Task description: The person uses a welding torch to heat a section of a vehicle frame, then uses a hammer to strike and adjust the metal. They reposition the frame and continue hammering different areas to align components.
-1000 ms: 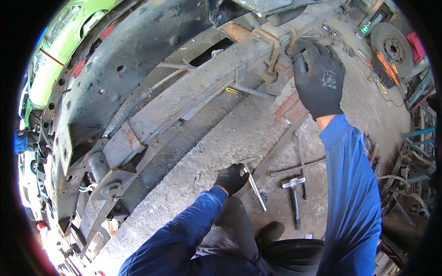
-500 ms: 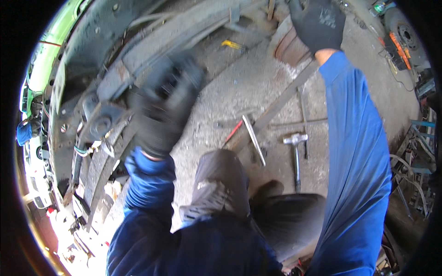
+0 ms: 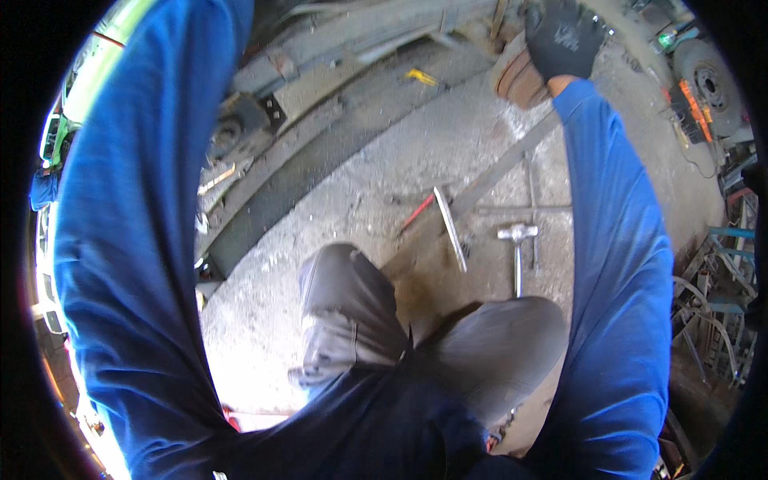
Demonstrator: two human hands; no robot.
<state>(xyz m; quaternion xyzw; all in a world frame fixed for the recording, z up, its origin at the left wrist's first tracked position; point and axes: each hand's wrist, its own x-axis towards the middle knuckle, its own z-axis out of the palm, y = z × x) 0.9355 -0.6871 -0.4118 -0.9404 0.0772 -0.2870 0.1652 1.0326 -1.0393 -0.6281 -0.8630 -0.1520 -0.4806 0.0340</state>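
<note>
My right hand (image 3: 566,40), in a black glove, is raised at the top right. It sits beside a rusty brown drum-shaped part (image 3: 524,80) under the vehicle's edge. Its fingers look bent around something, but what they hold is hidden. My left arm (image 3: 136,224), in a blue sleeve, reaches up past the top left of the picture, so the left hand is out of sight. The dark vehicle underside (image 3: 352,40), with metal beams, spans the upper left.
On the concrete floor lie a hammer (image 3: 518,232), a cross-shaped wrench (image 3: 534,210), a bright metal bar (image 3: 450,228) and a red-handled tool (image 3: 417,212). A yellow tool (image 3: 422,78) lies farther off. A wheel (image 3: 708,84) and metal racks (image 3: 716,304) stand right.
My left hand has gone up and out of the picture, its arm now stretched along the left side. The right hand stays by the rusty part. My view has shifted slightly.
</note>
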